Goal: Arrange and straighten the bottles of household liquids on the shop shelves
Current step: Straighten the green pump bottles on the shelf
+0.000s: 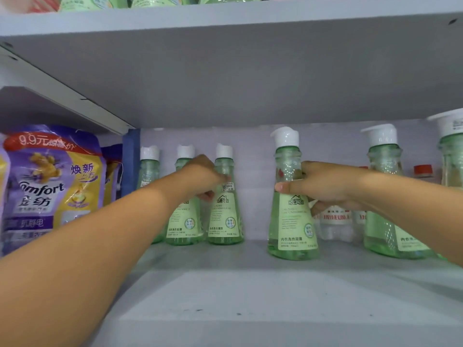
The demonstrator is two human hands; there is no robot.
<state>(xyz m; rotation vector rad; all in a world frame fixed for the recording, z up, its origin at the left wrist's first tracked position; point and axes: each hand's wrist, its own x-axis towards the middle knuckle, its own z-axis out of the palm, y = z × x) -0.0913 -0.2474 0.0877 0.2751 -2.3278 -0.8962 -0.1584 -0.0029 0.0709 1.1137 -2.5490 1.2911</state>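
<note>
Three green bottles with white caps [224, 196] stand upright in a tight row at the back of the shelf [225, 284], hard by its left wall, labels facing out. A fourth green bottle [292, 209] stands upright nearer the front edge, apart from the row. To its right, a fifth green bottle [390, 196] leans slightly, and a sixth [452, 156] sits at the right edge, cut off from view.

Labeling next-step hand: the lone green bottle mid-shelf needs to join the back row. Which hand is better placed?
Right. The right hand already grips the lone bottle at its neck and can slide it back. The left hand is busy at the back row, on a bottle there.
</note>
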